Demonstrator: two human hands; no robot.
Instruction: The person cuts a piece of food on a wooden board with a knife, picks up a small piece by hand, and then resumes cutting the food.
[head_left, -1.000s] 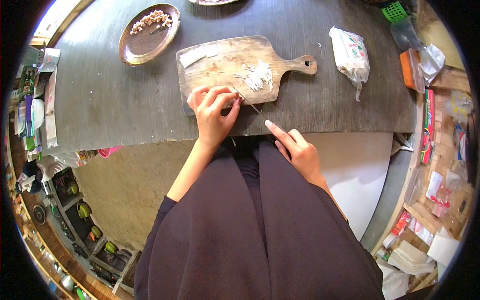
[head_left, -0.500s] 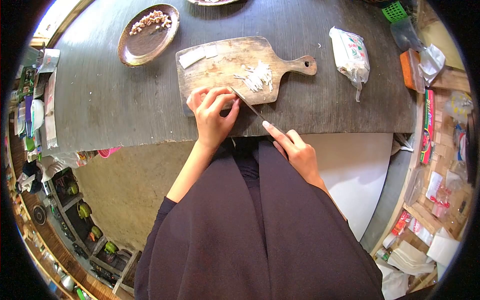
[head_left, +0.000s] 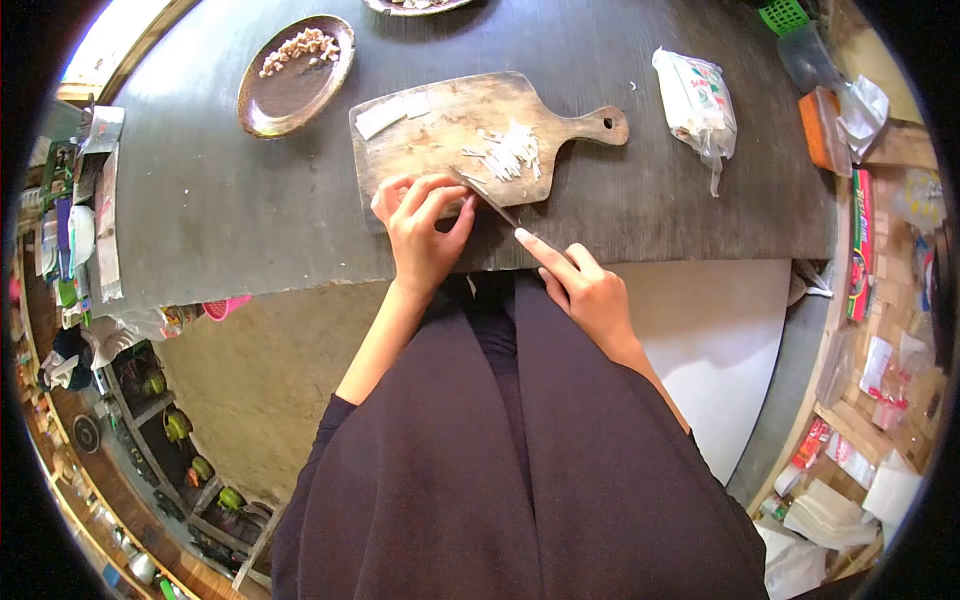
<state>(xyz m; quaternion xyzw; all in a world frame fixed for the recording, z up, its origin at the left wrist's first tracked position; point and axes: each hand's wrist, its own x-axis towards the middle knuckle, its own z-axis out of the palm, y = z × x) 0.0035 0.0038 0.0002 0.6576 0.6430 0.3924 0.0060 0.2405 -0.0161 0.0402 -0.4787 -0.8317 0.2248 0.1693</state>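
A wooden cutting board (head_left: 440, 130) lies near the table's front edge, its handle pointing right. My right hand (head_left: 585, 290) grips a knife (head_left: 497, 210), index finger stretched along it, the blade slanting to the board's front edge. My left hand (head_left: 420, 225) rests on that edge with curled fingers beside the blade tip; what they press on is hidden. Just beyond the blade lies a loose pile of thin white strips (head_left: 512, 152). Flat white slabs (head_left: 382, 117) sit at the board's far left corner.
A brown plate (head_left: 280, 105) with small diced pieces (head_left: 300, 50) stands at back left. Part of a second plate (head_left: 415, 8) shows at the far edge. To the right are a white plastic packet (head_left: 695, 105), an orange container (head_left: 822, 132) and a green basket (head_left: 783, 18).
My right hand and the knife have shifted slightly left and toward the board. My left hand stays almost in place. A small white strip now shows by the blade tip.
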